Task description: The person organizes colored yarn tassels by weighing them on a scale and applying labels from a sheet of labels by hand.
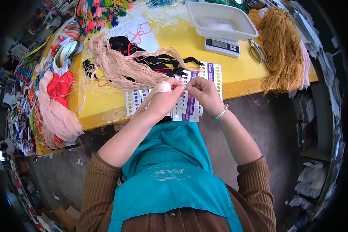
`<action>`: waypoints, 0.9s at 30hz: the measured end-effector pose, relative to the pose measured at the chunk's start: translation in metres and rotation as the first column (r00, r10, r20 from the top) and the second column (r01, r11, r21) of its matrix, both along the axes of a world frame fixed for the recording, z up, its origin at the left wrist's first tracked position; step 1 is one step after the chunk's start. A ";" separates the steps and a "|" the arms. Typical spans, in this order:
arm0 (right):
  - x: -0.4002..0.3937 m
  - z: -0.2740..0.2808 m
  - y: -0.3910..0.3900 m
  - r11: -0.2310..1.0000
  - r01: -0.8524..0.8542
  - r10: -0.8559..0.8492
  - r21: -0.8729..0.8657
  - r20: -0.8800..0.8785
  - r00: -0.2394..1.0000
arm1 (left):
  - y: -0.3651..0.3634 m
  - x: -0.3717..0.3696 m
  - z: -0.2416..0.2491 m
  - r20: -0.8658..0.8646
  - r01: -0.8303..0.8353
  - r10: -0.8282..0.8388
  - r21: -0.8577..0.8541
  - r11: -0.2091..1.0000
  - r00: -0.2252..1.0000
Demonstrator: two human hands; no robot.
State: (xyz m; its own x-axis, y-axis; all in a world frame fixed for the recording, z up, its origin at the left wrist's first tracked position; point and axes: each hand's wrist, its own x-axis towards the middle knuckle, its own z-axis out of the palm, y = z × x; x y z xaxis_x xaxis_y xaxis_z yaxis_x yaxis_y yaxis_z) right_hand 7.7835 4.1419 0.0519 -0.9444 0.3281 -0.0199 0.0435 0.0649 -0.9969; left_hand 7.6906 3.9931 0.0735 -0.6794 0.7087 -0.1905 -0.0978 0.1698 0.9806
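Observation:
My left hand (167, 96) is closed around a bundle of pale peach thread (116, 65), whose long loose strands trail back over the table to the upper left. Close beside it, my right hand (207, 94) pinches with thumb and forefinger at the bundle's end, where the fingertips of both hands nearly meet. Whatever sits between those fingertips is too small to make out fully. Beneath the hands, white and purple thread cards (212, 71) with rows of punched holes lie at the table's front edge. Black thread (154, 62) lies behind the peach strands.
A white plastic tub (222, 19) rests on a digital scale (222, 46), with scissors (258, 51) to its right. A brown thread hank (280, 50) hangs over the right edge of the yellow table (243, 87). Pink and red hanks (60, 91) lie at the left.

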 end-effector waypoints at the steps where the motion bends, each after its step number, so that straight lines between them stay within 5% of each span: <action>1: -0.001 -0.002 0.001 0.999 0.031 -0.031 0.033 0.000 1.000 | 0.000 0.000 0.000 -0.003 0.005 -0.005 -0.008 1.000 1.000; 5: -0.012 -0.007 0.008 0.926 0.122 -0.135 0.358 0.010 0.991 | -0.004 -0.001 0.010 0.208 -0.064 0.069 -0.030 0.998 0.976; 9: -0.020 -0.023 0.011 0.892 0.120 -0.151 0.436 0.037 0.988 | -0.008 0.004 0.020 0.227 -0.033 0.058 -0.112 0.993 0.972; 20: -0.017 -0.020 0.016 0.942 0.047 -0.078 0.331 0.082 0.994 | -0.004 -0.003 0.010 0.576 -0.118 0.092 0.009 0.993 0.812; 24: -0.017 -0.025 0.016 0.955 0.080 -0.095 0.285 0.041 0.995 | 0.000 -0.003 0.006 0.512 -0.067 0.056 0.003 0.998 0.857; 27: -0.016 -0.026 0.018 0.972 0.076 -0.092 0.222 0.059 0.994 | 0.001 0.003 0.007 0.255 0.004 0.009 -0.049 0.999 0.967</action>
State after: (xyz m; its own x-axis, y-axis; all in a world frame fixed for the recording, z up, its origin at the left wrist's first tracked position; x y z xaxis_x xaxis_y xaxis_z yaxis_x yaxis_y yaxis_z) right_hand 7.7677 4.1601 0.0263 -0.9122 0.4098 -0.0020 0.1254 0.2746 -0.9534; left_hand 7.6938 3.9945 0.0808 -0.6056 0.6927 -0.3917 -0.3444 0.2157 0.9137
